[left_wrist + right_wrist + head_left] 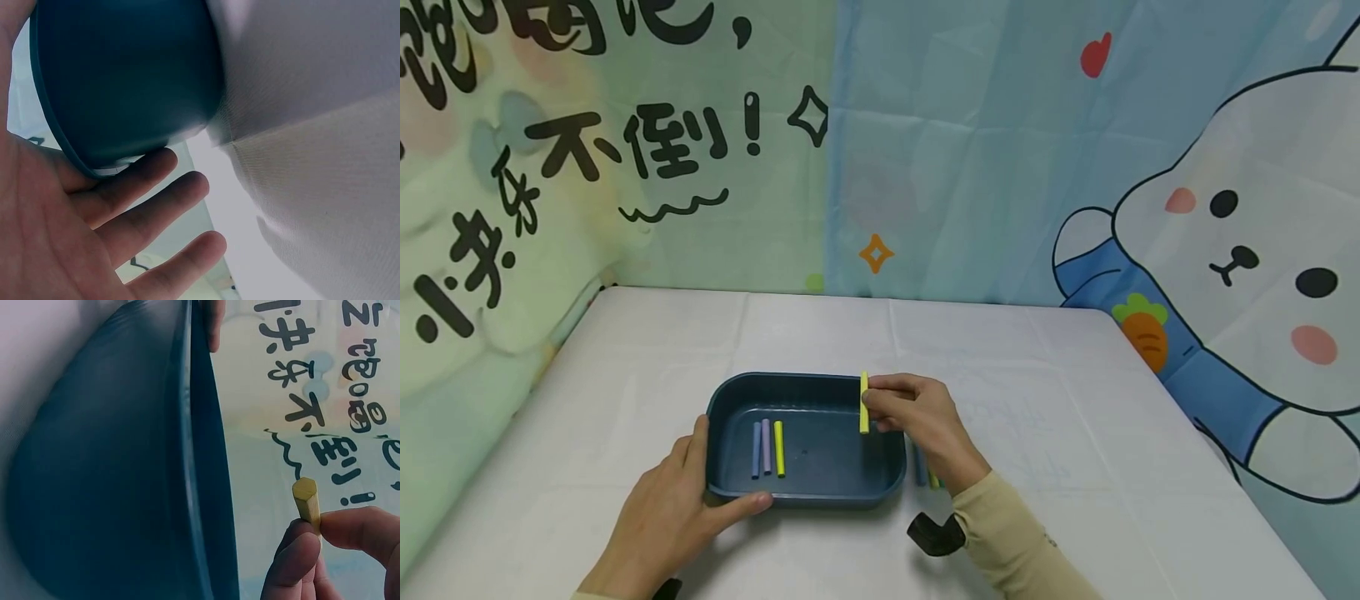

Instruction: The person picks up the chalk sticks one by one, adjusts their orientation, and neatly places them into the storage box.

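Observation:
My right hand (925,417) pinches a yellow chalk stick (864,408) between thumb and fingers, upright over the right end of a dark blue tray (805,502). The right wrist view shows its six-sided end; the stick (305,495) is beside the tray wall. On the tray floor, toward the left, a blue chalk stick (756,450), a purple one (766,447) and a yellow one (779,450) lie side by side. My left hand (666,508) rests at the tray's front left corner, thumb along the front rim, fairly straight fingers against the left side.
Partly hidden by the right hand, a blue stick (921,467) and a yellow-green one (934,481) lie on the white tablecloth (1045,400) right of the tray. A printed cloth backdrop (962,167) stands along the table's far edge and left side.

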### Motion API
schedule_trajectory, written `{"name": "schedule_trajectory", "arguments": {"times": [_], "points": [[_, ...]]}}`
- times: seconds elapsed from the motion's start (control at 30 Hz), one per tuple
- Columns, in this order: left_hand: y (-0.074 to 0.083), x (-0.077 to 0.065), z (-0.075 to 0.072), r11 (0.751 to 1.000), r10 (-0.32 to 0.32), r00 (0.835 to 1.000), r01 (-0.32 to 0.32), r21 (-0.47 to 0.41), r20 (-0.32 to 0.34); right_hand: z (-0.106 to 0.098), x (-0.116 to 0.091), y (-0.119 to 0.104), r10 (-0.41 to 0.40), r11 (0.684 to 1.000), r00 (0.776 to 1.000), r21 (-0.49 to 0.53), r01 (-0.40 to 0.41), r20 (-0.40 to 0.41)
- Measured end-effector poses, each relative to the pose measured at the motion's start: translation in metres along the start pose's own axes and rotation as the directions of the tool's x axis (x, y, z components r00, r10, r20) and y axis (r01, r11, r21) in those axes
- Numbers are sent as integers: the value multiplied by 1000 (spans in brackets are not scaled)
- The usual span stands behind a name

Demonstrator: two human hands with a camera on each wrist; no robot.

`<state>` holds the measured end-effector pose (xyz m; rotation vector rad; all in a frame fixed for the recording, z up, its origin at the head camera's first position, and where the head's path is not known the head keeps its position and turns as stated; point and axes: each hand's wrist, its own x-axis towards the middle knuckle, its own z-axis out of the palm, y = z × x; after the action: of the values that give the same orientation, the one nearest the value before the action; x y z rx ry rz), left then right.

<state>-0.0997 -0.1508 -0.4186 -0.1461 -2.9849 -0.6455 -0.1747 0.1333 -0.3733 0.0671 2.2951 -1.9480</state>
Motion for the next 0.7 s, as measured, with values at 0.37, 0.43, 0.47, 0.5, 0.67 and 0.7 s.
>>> {"name": "schedule_trajectory", "arguments": {"times": [0.37, 0.43, 0.47, 0.5, 0.67, 0.7], "points": [[0, 1, 0, 1000, -20, 1000, 20, 3, 17, 23, 5, 2, -26, 1000, 999, 10, 26, 28], [0, 1, 1, 1000, -12, 1000, 12, -1, 5, 27, 5, 4, -25, 1000, 999, 15, 25, 41], [0, 1, 0, 1000, -12, 1000, 12, -3, 5, 29, 5, 4, -25, 1000, 999, 17, 24, 48], [0, 0, 0, 1000, -9, 1000, 9, -5, 2, 31, 5, 5, -23, 1000, 998, 17, 22, 54], [0, 0, 0, 1000, -11, 1000, 11, -7, 9, 40, 6, 9, -17, 1000, 998, -3, 18, 66], [0, 0, 0, 1000, -11, 1000, 11, -7, 9, 42, 6, 10, -15, 1000, 998, -9, 16, 67]]}}
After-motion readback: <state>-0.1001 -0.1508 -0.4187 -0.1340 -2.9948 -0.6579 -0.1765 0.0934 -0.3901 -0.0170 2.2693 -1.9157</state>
